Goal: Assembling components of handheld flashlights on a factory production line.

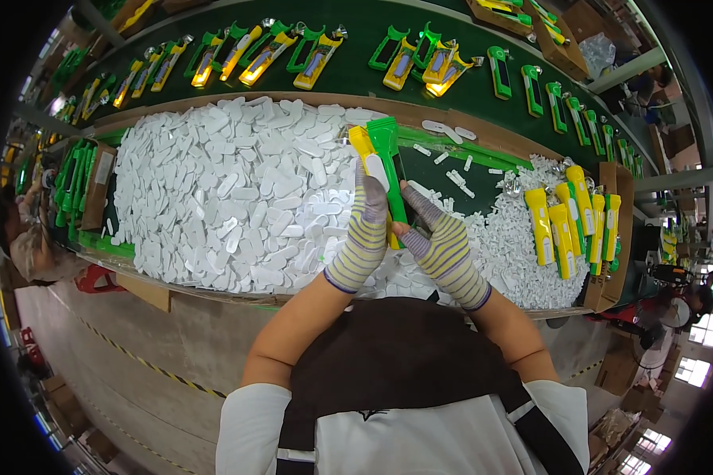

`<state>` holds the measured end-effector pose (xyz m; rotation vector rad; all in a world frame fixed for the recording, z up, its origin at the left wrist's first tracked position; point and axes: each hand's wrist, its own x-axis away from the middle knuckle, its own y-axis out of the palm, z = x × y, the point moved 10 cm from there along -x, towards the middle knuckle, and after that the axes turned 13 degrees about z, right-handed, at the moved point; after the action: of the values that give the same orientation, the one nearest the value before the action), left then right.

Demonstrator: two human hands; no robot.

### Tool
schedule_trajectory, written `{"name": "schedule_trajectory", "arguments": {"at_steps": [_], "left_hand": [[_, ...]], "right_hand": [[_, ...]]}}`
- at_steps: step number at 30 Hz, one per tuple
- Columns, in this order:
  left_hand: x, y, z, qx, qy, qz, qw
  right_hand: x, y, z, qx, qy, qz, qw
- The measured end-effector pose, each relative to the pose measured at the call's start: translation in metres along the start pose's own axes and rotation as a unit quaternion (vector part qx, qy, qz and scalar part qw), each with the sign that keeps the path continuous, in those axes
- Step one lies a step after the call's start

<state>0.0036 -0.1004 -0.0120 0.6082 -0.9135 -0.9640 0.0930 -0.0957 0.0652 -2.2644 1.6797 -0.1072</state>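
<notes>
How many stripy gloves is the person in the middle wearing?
2: one stripy glove on the left hand, another stripy glove on the right hand. Neither is hidden.

between the left hand (pixel 360 229) and right hand (pixel 448 245), a green case (pixel 384 144) and a yellow case (pixel 360 142) stand in the way. past the right hand, bare table (pixel 481 200) offers a passage, strewn with a few bits (pixel 460 184). beyond that, small parts (pixel 505 269) and torches (pixel 561 237) bar the way. leftward, a heap of covers (pixel 234 190) reaches a box (pixel 97 188). ahead, a cardboard wall (pixel 487 145) fronts the belt (pixel 357 67), where a gap parts two groups of lamps (pixel 318 63).
</notes>
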Motion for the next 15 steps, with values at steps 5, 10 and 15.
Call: {"name": "schedule_trajectory", "arguments": {"at_steps": [5,10,15], "left_hand": [[0.015,0.048,0.002,-0.163,0.000,-0.075,0.984],[0.051,0.109,-0.034,-0.354,0.042,-0.235,0.904],[0.036,0.095,-0.063,-0.356,-0.085,-0.227,0.903]], "right_hand": [[-0.038,-0.060,-0.091,0.256,-0.381,0.111,0.881],[-0.082,-0.060,-0.068,0.126,-0.271,-0.056,0.953],[-0.099,-0.094,-0.003,-0.064,0.031,-0.071,0.995]]}}
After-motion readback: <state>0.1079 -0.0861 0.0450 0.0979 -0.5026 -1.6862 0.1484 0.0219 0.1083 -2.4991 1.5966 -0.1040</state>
